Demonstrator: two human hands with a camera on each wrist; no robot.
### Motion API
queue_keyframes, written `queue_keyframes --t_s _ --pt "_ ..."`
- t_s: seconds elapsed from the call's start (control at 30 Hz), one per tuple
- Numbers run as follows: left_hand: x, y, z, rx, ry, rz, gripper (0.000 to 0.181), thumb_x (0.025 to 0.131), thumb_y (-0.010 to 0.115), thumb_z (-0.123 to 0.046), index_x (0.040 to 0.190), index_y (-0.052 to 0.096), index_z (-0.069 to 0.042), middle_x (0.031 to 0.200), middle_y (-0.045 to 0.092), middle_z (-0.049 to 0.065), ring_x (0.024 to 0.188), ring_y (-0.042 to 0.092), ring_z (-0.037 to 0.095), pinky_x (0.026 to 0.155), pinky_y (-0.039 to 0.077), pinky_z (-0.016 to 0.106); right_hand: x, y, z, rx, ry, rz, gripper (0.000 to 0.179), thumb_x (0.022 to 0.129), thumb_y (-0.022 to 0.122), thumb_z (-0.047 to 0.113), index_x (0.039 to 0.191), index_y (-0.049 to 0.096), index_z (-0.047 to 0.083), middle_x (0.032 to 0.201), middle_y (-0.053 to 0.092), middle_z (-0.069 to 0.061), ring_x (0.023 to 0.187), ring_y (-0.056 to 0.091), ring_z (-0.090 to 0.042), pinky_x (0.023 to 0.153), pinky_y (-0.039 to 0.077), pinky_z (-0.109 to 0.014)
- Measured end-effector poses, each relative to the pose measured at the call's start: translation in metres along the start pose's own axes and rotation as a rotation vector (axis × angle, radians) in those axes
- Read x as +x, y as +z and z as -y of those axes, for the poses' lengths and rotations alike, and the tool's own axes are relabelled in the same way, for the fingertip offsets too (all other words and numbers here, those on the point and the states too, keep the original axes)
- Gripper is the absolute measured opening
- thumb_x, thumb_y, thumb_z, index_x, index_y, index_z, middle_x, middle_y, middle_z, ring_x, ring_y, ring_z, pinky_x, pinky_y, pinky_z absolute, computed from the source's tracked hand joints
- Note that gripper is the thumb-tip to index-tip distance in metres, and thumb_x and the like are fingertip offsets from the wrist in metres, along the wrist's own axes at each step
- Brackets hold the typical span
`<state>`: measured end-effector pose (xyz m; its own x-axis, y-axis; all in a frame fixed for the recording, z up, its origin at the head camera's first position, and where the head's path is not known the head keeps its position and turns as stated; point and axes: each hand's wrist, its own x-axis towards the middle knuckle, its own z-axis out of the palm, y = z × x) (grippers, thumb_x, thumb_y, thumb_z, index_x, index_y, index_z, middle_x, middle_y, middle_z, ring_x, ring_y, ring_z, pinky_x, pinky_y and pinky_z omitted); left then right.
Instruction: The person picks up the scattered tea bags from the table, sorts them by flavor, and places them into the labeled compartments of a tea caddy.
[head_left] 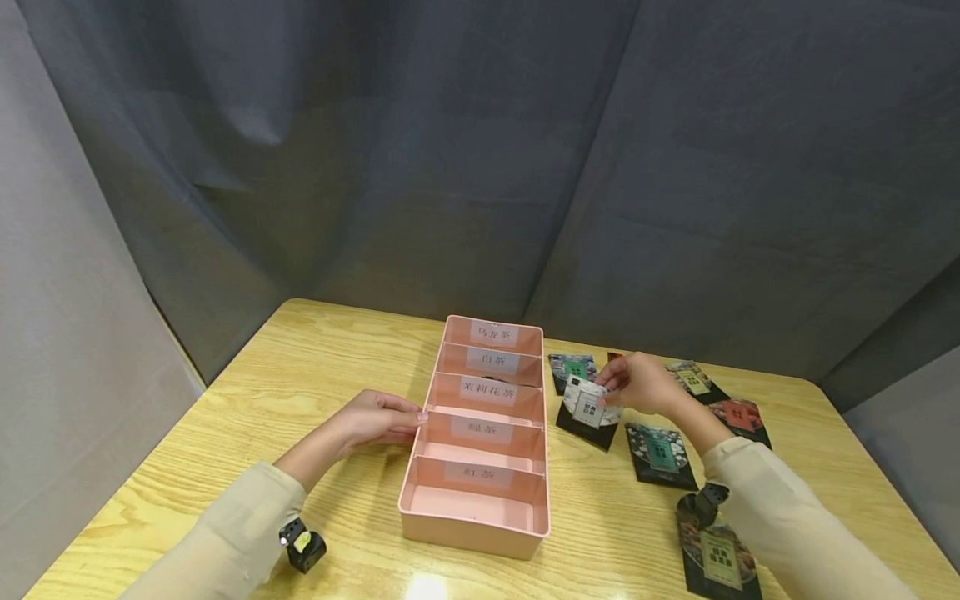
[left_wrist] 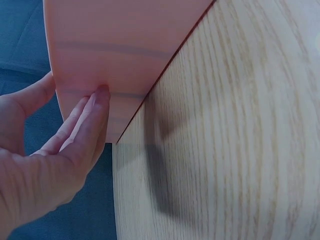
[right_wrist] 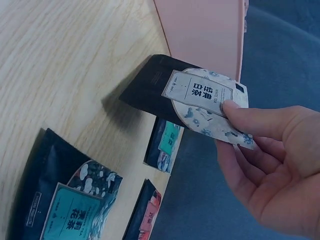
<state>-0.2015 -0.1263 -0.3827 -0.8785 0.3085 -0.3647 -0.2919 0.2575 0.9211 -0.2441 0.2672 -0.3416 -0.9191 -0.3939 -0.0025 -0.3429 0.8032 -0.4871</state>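
Observation:
My right hand [head_left: 636, 385] pinches a white-and-black tea packet [right_wrist: 200, 97] by its patterned end, thumb on the front, just right of a pink divided box [head_left: 472, 535]. The packet hangs tilted above the table, its label reading white tea. At the box's left side is my left hand [head_left: 382, 418], its thumb hooked over the rim and its straight fingers lying along the outer wall [left_wrist: 125, 65]. Paper labels mark the box's several compartments, and a dark sliver [head_left: 495, 379] shows in the white-tea one.
Right of the box lie more tea packets: a green-labelled one [head_left: 662, 452], a red-labelled one [head_left: 741, 417], a yellow-labelled one [head_left: 693, 379] and a gold-labelled one [head_left: 720, 560] partly under the right sleeve. A dark curtain [head_left: 420, 167] hangs behind the wooden table [head_left: 345, 333].

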Motion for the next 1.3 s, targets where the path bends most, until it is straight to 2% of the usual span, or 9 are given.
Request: queue_keyframes --t_s 0.3,0.5,0.63,0.8,1.07,1.3 --pt "0.001 -0.001 0.002 -0.003 0.002 -0.007 0.038 0.092 0.064 -0.016 0.12 0.059 0.01 0.117 0.068 0.022 0.101 0.07 0.019 0.094 0.058 0.036 0.0 -0.009 0.008 -0.03 -0.018 -0.065 0.015 0.077 0.079 0.008 0.089 0.073 0.001 0.081 0.074 -0.011 0.07 0.064 -0.01 0.059 0.052 -0.02" --pt "0.001 -0.001 0.001 -0.006 0.002 -0.005 0.039 0.092 0.064 -0.016 0.121 0.059 0.01 0.117 0.068 0.022 0.101 0.07 0.02 0.094 0.057 0.036 -0.002 -0.016 0.013 -0.029 0.003 -0.105 0.017 0.078 0.078 0.011 0.091 0.074 0.001 0.082 0.074 -0.011 0.069 0.063 -0.01 0.058 0.051 -0.022" --pt "0.0 -0.002 0.001 -0.003 0.007 0.003 0.039 0.093 0.063 -0.017 0.121 0.059 0.009 0.118 0.067 0.022 0.104 0.069 0.022 0.096 0.057 0.038 -0.003 -0.019 0.016 -0.011 0.029 -0.111 0.018 0.079 0.078 0.012 0.093 0.073 0.001 0.083 0.073 -0.011 0.067 0.061 -0.011 0.054 0.049 -0.022" --pt "0.0 -0.002 0.001 -0.006 0.011 0.009 0.038 0.093 0.063 -0.017 0.121 0.06 0.009 0.118 0.068 0.021 0.104 0.069 0.022 0.097 0.056 0.038 -0.003 -0.022 0.02 0.019 0.062 -0.126 0.018 0.081 0.076 0.014 0.094 0.073 0.001 0.084 0.073 -0.011 0.069 0.061 -0.01 0.056 0.05 -0.022" --pt "0.001 -0.002 0.003 -0.006 0.012 0.012 0.038 0.093 0.064 -0.018 0.119 0.061 0.008 0.118 0.068 0.02 0.104 0.069 0.022 0.098 0.056 0.039 -0.003 -0.029 0.028 0.065 0.072 -0.135 0.019 0.083 0.074 0.015 0.097 0.073 0.002 0.085 0.072 -0.01 0.067 0.06 -0.008 0.055 0.05 -0.022" --pt "0.001 -0.003 0.003 -0.007 0.014 0.016 0.038 0.093 0.063 -0.018 0.12 0.06 0.009 0.119 0.067 0.022 0.107 0.068 0.025 0.099 0.055 0.04 -0.001 -0.038 0.042 0.123 0.127 -0.129 0.02 0.085 0.073 0.017 0.1 0.072 0.003 0.084 0.072 -0.009 0.064 0.059 -0.013 0.05 0.051 -0.025"
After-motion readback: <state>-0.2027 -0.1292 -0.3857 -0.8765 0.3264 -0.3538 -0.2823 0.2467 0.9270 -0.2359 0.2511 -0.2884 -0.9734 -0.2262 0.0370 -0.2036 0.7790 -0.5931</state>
